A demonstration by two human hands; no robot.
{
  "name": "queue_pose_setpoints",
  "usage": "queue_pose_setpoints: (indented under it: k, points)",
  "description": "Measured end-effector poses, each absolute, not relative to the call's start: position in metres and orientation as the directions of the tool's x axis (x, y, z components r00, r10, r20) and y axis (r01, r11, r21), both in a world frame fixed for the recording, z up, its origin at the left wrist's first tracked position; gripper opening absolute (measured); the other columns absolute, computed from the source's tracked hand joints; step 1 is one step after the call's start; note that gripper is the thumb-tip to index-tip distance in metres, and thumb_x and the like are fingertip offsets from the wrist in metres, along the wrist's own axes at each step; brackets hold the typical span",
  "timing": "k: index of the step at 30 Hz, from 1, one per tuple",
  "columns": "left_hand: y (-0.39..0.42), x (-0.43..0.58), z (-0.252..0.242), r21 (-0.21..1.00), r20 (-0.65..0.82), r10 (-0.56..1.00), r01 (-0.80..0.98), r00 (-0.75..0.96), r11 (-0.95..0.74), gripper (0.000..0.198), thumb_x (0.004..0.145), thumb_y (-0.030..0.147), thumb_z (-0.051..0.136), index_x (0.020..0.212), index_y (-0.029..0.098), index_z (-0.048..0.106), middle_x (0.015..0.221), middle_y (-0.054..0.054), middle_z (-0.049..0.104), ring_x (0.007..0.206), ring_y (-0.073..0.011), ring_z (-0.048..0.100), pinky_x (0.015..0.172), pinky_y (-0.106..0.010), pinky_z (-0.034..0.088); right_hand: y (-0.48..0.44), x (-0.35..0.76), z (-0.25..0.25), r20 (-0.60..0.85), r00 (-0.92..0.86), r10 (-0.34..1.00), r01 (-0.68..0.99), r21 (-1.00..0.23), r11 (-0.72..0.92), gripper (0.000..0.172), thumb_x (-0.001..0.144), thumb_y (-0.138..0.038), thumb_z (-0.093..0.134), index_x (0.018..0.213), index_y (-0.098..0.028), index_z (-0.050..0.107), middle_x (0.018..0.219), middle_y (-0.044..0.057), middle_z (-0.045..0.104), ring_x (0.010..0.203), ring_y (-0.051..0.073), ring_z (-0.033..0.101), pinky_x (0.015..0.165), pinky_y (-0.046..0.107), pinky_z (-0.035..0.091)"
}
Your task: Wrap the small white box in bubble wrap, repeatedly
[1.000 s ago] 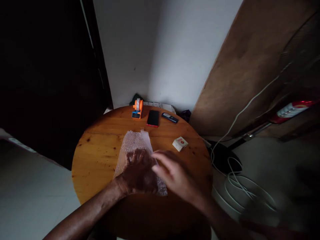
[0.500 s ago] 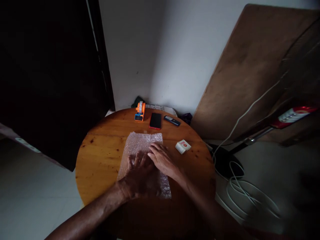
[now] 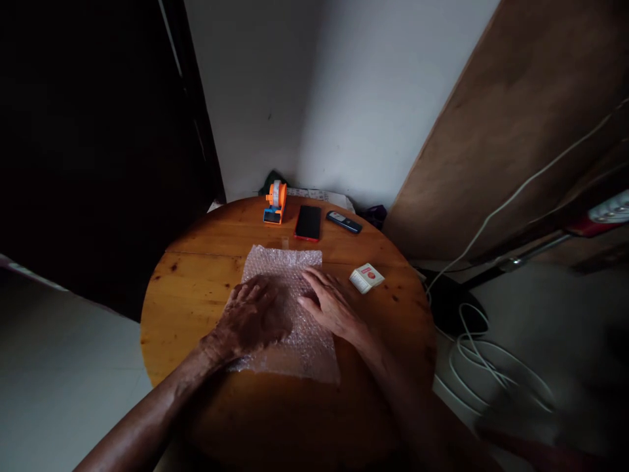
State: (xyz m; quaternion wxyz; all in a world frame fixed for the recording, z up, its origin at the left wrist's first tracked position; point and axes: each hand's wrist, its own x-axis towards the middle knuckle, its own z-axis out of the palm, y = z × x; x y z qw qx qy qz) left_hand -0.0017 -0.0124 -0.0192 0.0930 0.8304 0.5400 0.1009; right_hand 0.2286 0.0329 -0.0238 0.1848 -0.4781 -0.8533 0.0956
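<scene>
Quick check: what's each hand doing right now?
Left hand: open, palm flat on the clear bubble-wrap sheet, gripping nothing.
Right hand: open, flat on the same sheet, gripping nothing.

The left hand [image 3: 248,318] and right hand [image 3: 330,303] have spread apart, flattening the bubble wrap [image 3: 289,262].

Bare tabletop [image 3: 191,295] lies open left of the bubble wrap [image 3: 287,262]. Beyond it stand the tape dispenser [image 3: 275,202], phone [image 3: 308,223] and remote [image 3: 344,222]; a small box [image 3: 366,277] sits to the right.
</scene>
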Motion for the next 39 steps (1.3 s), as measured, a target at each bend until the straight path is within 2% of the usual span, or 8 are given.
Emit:
queue_pose_setpoints:
  k: [6,15,19,25,28,31,34,39]
  points:
    - [-0.012,-0.004,-0.022,0.266,0.057,0.918,0.880,0.393,-0.393,0.088,0.078,0.071,0.061,0.148,0.023,0.041,0.158,-0.013,0.036,0.146,-0.0367,0.026,0.118,-0.057,0.023,0.036,0.236,-0.026,0.229,-0.437,0.870,0.821,-0.292,0.490,0.045,0.096,-0.031,0.047,0.138,-0.017,0.052,0.148,0.014,0.050,0.135,0.030,0.047,0.109,0.051,0.037]
    - [-0.018,0.001,-0.020,0.239,0.093,0.923,0.891,0.374,-0.386,0.073,0.082,0.059,0.062,0.144,0.024,0.046,0.157,-0.015,0.035,0.145,-0.0387,0.027,0.116,-0.058,0.024,0.034,0.231,-0.027,0.218,-0.405,0.888,0.849,-0.273,0.453,0.041,0.098,-0.025,0.043,0.138,-0.017,0.053,0.148,0.013,0.050,0.137,0.028,0.045,0.110,0.049,0.037]
    - [-0.036,0.014,0.002,0.218,0.081,0.863,0.836,0.498,-0.503,0.066,0.089,0.054,0.053,0.146,0.023,0.043,0.161,-0.012,0.030,0.150,-0.0359,0.019,0.120,-0.057,0.015,0.034,0.232,-0.028,0.237,-0.397,0.887,0.840,-0.296,0.455,0.043,0.097,-0.022,0.044,0.138,-0.019,0.053,0.147,0.013,0.051,0.135,0.028,0.047,0.109,0.050,0.038]
    - [-0.038,0.050,0.014,0.318,-0.082,0.763,0.742,0.641,-0.589,0.085,0.086,0.058,0.057,0.157,0.027,0.021,0.165,-0.012,0.018,0.152,-0.0382,0.009,0.120,-0.063,0.007,0.039,0.236,-0.028,0.288,-0.419,0.861,0.789,-0.355,0.502,0.043,0.096,-0.017,0.036,0.136,-0.014,0.054,0.144,0.014,0.053,0.132,0.026,0.049,0.111,0.043,0.040]
    - [-0.032,0.059,0.003,0.341,-0.103,0.769,0.748,0.631,-0.569,0.092,0.082,0.072,0.054,0.156,0.025,0.025,0.165,-0.015,0.012,0.151,-0.0419,0.004,0.117,-0.068,0.003,0.033,0.245,-0.009,0.356,-0.386,0.851,0.811,-0.308,0.497,0.039,0.096,-0.024,0.039,0.129,-0.017,0.060,0.141,0.014,0.055,0.132,0.028,0.049,0.110,0.046,0.039]
    - [-0.031,0.060,-0.005,0.363,-0.074,0.779,0.744,0.623,-0.561,0.092,0.079,0.078,0.051,0.153,0.026,0.032,0.165,-0.014,0.013,0.152,-0.0414,0.001,0.117,-0.068,0.000,0.028,0.269,0.014,0.410,-0.302,0.861,0.891,-0.198,0.407,0.040,0.095,-0.033,0.046,0.130,-0.018,0.059,0.142,0.015,0.054,0.131,0.033,0.048,0.109,0.051,0.036]
    - [-0.032,0.058,-0.007,0.377,-0.059,0.785,0.742,0.616,-0.554,0.093,0.077,0.078,0.055,0.152,0.026,0.034,0.165,-0.013,0.013,0.151,-0.0417,0.002,0.116,-0.070,-0.001,0.030,0.302,0.024,0.361,-0.115,0.926,0.972,-0.151,0.179,0.059,0.084,-0.042,0.061,0.134,-0.014,0.054,0.132,0.021,0.060,0.122,0.040,0.054,0.100,0.054,0.042]
    - [-0.031,0.060,-0.005,0.392,-0.081,0.792,0.750,0.606,-0.533,0.095,0.074,0.073,0.065,0.151,0.025,0.037,0.164,-0.015,0.015,0.151,-0.0444,0.005,0.116,-0.071,0.000,0.033,0.328,0.021,0.109,0.105,0.989,0.920,-0.388,-0.055,0.036,0.079,-0.042,0.062,0.107,-0.020,0.067,0.092,0.013,0.075,0.089,0.033,0.070,0.076,0.043,0.052]
